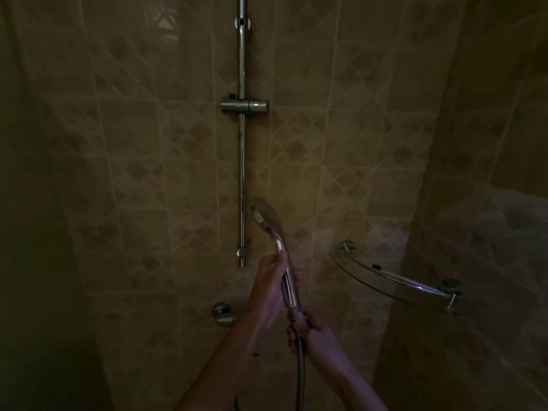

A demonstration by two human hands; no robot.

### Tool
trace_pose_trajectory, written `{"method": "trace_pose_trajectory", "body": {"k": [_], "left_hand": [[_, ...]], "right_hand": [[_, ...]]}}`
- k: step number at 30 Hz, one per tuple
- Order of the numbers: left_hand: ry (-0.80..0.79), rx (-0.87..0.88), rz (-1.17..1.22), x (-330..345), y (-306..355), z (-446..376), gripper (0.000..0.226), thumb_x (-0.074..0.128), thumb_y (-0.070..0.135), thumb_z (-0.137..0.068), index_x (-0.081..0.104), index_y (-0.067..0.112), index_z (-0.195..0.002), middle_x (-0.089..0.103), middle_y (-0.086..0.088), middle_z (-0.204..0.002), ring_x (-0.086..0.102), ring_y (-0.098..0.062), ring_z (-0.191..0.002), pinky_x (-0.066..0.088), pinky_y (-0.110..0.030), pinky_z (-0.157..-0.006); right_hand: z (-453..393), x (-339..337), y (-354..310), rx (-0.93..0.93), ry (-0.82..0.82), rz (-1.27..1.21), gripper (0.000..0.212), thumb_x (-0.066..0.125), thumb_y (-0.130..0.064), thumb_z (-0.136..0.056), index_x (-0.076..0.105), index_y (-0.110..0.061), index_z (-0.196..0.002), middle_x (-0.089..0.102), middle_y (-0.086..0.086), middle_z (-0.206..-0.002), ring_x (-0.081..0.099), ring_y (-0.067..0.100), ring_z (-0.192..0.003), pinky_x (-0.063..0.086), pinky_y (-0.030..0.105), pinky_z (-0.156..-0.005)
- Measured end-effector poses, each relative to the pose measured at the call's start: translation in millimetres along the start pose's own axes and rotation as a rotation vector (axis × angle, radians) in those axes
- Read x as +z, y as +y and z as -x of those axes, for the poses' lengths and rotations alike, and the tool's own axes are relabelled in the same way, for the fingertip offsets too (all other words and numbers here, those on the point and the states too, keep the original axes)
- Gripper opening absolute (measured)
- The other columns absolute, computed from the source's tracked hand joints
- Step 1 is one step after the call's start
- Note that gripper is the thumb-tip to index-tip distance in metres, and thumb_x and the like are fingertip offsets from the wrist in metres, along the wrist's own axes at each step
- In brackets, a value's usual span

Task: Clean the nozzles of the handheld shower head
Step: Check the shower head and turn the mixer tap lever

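The chrome handheld shower head (264,218) is held up in front of the tiled wall, its round face tilted to the left and upward. My left hand (271,287) wraps around the middle of its handle. My right hand (311,326) grips the lower end of the handle where the metal hose (300,378) joins it. The hose hangs straight down between my forearms. The nozzles are too dim to make out.
A vertical chrome slide rail (242,161) with an empty holder bracket (245,106) is fixed to the wall above. A glass corner shelf (394,280) juts out on the right. A round chrome wall fitting (221,313) sits low left of my hands. The room is dark.
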State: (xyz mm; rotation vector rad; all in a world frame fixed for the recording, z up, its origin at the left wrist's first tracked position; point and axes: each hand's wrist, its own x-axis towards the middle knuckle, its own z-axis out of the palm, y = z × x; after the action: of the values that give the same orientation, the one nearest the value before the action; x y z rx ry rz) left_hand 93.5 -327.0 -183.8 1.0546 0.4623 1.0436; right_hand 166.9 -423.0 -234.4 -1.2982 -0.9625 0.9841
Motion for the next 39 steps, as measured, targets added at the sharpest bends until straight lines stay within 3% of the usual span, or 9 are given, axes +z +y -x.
{"method": "trace_pose_trajectory", "body": {"k": [5,9,17,19,22,24,27,32,39], "left_hand": [[-0.024,0.064,-0.106,-1,4,3,0.01,0.061,0.014,-0.091,0.06,0.005,-0.091,0.059,-0.009,-0.075,0.057,-0.018,-0.067,0.046,-0.031,-0.061],[0.006,0.082,-0.174,6,11,5,0.025,0.055,0.006,-0.093,0.055,0.013,-0.069,0.048,-0.002,-0.063,0.045,-0.014,-0.062,0.036,-0.03,-0.059],[0.019,0.077,0.004,16,12,8,0.022,0.037,0.014,-0.102,0.057,0.006,-0.097,0.067,-0.005,-0.071,0.061,-0.017,-0.069,0.049,-0.032,-0.071],[-0.014,0.064,0.036,13,9,5,0.025,0.05,0.023,-0.098,0.051,0.002,-0.112,0.069,-0.007,-0.076,0.063,-0.02,-0.072,0.051,-0.032,-0.07],[-0.021,0.044,-0.051,9,9,3,0.063,0.074,0.027,-0.082,0.041,-0.001,-0.127,0.069,-0.012,-0.087,0.064,-0.018,-0.072,0.053,-0.029,-0.065],[-0.019,0.067,-0.102,7,7,3,0.059,0.079,0.019,-0.076,0.049,-0.003,-0.122,0.069,-0.013,-0.089,0.064,-0.016,-0.07,0.052,-0.027,-0.064],[-0.051,0.116,-0.092,12,10,9,0.006,0.069,0.008,-0.084,0.071,0.005,-0.089,0.07,-0.012,-0.081,0.063,-0.014,-0.066,0.052,-0.026,-0.064],[-0.025,0.053,-0.058,12,15,11,0.01,0.06,0.009,-0.091,0.064,0.0,-0.089,0.066,-0.007,-0.074,0.064,-0.017,-0.071,0.053,-0.031,-0.072],[-0.026,0.019,-0.141,14,19,17,0.028,0.045,0.016,-0.099,0.058,0.009,-0.075,0.054,-0.008,-0.065,0.05,-0.019,-0.057,0.039,-0.031,-0.053]], "right_hand": [[-1,-1,-1,0.006,0.011,0.029,0.018,0.039,-0.009,-0.101,0.055,-0.009,-0.093,0.053,0.001,-0.057,0.047,0.014,-0.052,0.041,0.027,-0.053],[4,0,-3,-0.008,0.0,0.027,0.017,0.037,-0.008,-0.102,0.052,-0.007,-0.094,0.052,0.004,-0.059,0.049,0.015,-0.052,0.043,0.026,-0.051],[8,5,-11,0.016,0.028,-0.034,0.019,0.039,-0.01,-0.102,0.056,-0.004,-0.098,0.05,0.006,-0.059,0.044,0.016,-0.051,0.038,0.024,-0.049],[8,6,-11,0.023,0.031,-0.035,0.021,0.038,-0.011,-0.102,0.057,-0.001,-0.1,0.05,0.005,-0.058,0.044,0.016,-0.051,0.038,0.024,-0.048],[9,5,-11,0.026,0.007,-0.039,0.022,0.037,-0.011,-0.102,0.057,-0.002,-0.102,0.051,0.004,-0.059,0.046,0.016,-0.053,0.04,0.025,-0.051],[10,4,-11,0.003,-0.015,-0.012,0.023,0.037,-0.011,-0.102,0.056,0.001,-0.106,0.052,0.004,-0.06,0.047,0.017,-0.054,0.041,0.026,-0.052],[11,1,-9,-0.023,-0.028,0.024,0.024,0.037,-0.011,-0.102,0.051,0.006,-0.11,0.053,0.005,-0.061,0.049,0.017,-0.054,0.042,0.028,-0.055],[14,0,-8,-0.05,-0.071,0.047,0.021,0.037,-0.013,-0.103,0.052,0.001,-0.106,0.053,0.009,-0.068,0.051,0.018,-0.058,0.044,0.024,-0.052],[16,-5,-10,-0.036,-0.083,-0.007,0.023,0.037,-0.012,-0.102,0.052,0.002,-0.112,0.052,0.009,-0.07,0.051,0.018,-0.059,0.044,0.027,-0.056]]}}
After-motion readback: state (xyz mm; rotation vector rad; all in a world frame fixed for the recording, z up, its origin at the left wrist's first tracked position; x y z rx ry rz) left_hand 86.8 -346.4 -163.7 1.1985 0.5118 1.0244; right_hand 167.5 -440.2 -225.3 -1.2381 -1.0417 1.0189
